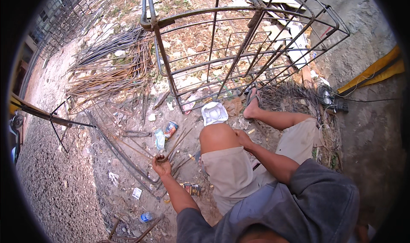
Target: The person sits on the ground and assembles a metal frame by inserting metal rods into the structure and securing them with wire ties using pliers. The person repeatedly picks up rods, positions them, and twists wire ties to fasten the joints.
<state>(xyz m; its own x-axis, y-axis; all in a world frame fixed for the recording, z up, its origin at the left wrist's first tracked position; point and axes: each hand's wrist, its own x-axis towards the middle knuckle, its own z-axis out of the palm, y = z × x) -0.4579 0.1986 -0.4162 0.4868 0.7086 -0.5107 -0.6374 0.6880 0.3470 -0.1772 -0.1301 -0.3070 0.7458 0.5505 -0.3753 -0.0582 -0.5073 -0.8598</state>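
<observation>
My left hand (162, 166) is held low over the ground, its fingers curled round rusty metal rods (173, 149). Thin lengths of the rods slant up and right past the fingertips; the exact grip is too small to make out. My right hand (242, 138) rests against the side of my raised knee (218, 137), its fingers mostly hidden. Beyond the left hand lie a crumpled pale green wrapper (159, 139), a blue and red packet (171, 129) and a pair of long-handled pliers or cutters (136, 133). A white moulded tray (214, 113) sits just past the knee.
A large rebar cage (215, 51) stands ahead. Bundled bent rods (113, 63) lie at the far left, with long bars (121, 151) nearer. A tangle of dark wire (284, 100) lies beside my foot (253, 106). A plastic bottle (146, 217) and a dark packet (191, 189) are close by.
</observation>
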